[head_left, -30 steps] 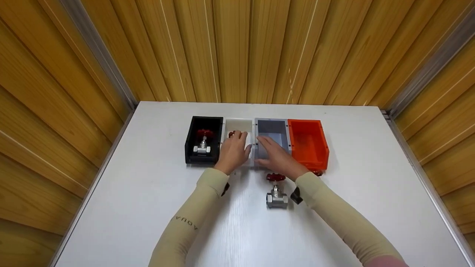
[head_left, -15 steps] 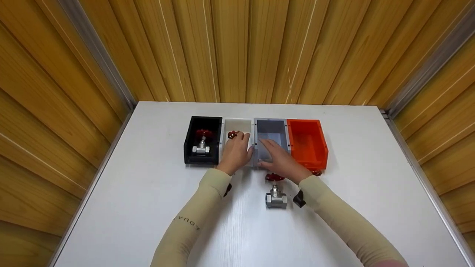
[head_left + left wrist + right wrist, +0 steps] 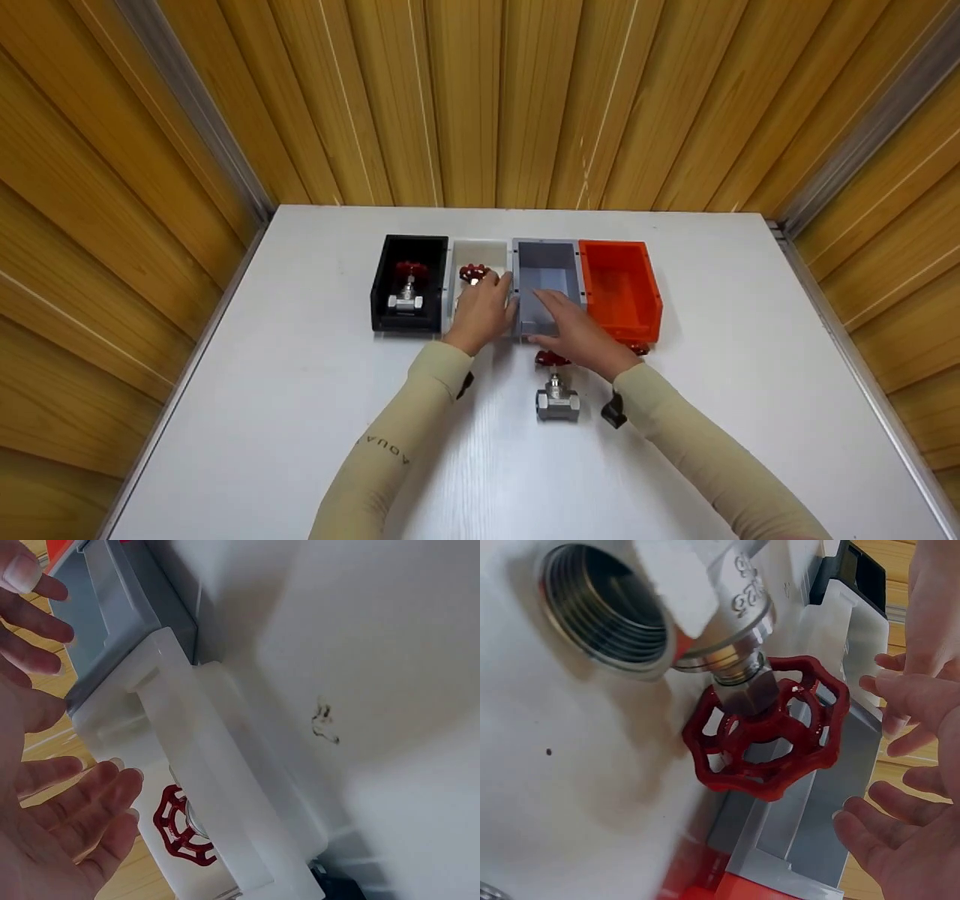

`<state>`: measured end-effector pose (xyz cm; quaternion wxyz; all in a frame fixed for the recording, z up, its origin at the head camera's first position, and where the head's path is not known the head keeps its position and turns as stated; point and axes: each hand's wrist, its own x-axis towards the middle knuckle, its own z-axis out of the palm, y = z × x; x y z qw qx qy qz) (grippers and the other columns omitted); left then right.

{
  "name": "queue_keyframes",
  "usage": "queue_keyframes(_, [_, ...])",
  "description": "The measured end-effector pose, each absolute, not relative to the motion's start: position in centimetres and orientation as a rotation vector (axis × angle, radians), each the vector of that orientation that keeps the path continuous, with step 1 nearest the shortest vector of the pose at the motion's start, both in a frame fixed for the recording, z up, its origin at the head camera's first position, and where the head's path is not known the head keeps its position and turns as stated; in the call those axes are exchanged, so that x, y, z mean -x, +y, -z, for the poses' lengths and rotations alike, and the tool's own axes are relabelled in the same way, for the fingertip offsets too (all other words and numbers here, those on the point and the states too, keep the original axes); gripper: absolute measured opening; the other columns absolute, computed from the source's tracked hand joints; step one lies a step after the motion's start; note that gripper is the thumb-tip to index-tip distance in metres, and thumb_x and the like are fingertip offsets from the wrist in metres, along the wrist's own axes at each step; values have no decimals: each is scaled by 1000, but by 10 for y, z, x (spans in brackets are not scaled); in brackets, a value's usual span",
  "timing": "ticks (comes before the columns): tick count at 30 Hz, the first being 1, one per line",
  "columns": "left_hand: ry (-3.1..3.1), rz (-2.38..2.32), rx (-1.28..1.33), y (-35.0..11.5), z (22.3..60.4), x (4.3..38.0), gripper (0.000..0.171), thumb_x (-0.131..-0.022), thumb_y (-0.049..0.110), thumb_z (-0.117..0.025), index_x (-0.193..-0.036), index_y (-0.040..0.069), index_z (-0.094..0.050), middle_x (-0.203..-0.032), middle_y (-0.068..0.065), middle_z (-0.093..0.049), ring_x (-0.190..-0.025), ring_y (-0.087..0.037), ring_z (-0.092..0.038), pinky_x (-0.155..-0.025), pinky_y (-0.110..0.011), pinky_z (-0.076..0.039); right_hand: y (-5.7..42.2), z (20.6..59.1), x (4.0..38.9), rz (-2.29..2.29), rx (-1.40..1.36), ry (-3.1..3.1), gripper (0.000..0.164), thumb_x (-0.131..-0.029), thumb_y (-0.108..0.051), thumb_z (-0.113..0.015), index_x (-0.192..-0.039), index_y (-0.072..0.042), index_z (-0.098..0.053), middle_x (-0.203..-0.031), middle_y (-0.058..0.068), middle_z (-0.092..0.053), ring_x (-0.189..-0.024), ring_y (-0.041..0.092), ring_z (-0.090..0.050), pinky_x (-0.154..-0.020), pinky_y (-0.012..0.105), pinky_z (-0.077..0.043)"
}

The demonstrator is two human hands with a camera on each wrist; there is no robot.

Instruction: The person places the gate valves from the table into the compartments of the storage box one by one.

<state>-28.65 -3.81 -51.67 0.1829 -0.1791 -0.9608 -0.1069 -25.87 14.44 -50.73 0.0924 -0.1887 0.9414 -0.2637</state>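
My left hand (image 3: 481,309) hovers over the front of the white bin (image 3: 480,251), its fingers loosely bent with nothing held. A gate valve with a red handwheel (image 3: 184,829) lies in that bin, its body largely hidden by the hand in the head view. Above the grey bin (image 3: 545,256) is my right hand (image 3: 576,331), fingers spread and holding nothing. Just below it on the table stands another valve (image 3: 557,401), metal-bodied; its red handwheel (image 3: 769,731) looms large in the right wrist view.
At the left of the bin row, a black bin (image 3: 380,296) contains a valve (image 3: 406,300). An orange bin (image 3: 622,289) closes the row at right. Part of another red handwheel (image 3: 640,349) shows at its front, beside my right wrist. Wood-patterned panels (image 3: 465,105) surround the white table (image 3: 247,360).
Both hands have drifted slightly toward me and to the right. More of the red handwheel in the white bin shows now. The bins and the valve on the table stay put.
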Motion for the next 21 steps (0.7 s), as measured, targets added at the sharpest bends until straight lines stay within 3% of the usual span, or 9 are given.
queue_keyframes(13, [-2703, 266, 535, -36, 518, 288, 33, -88, 35, -55, -109, 11, -60, -91, -8, -63, -69, -25, -61, -58, -39, -49, 154, 511, 248, 741, 489, 2762, 84, -76, -53, -64, -144, -38, -18, -149, -5, -26, -136, 21, -30, -105, 46, -33])
queue_keyframes(17, [-2710, 264, 529, -34, 517, 288, 32, -86, 36, -56, -106, 10, -61, -89, -9, -63, -67, -25, -61, -57, -40, -49, 157, 514, 244, 762, 443, 2743, 84, -75, -51, -66, -142, -42, -17, -149, -7, -26, -137, 21, -29, -104, 47, -33])
queue_keyframes(21, [-2725, 268, 531, -32, 517, 288, 33, -85, 36, -59, -104, 9, -62, -87, -9, -63, -67, -26, -61, -57, -41, -50, 162, 517, 239, 799, 452, 2737, 84, -76, -46, -68, -143, -38, -19, -149, -6, -27, -136, 22, -31, -103, 48, -34])
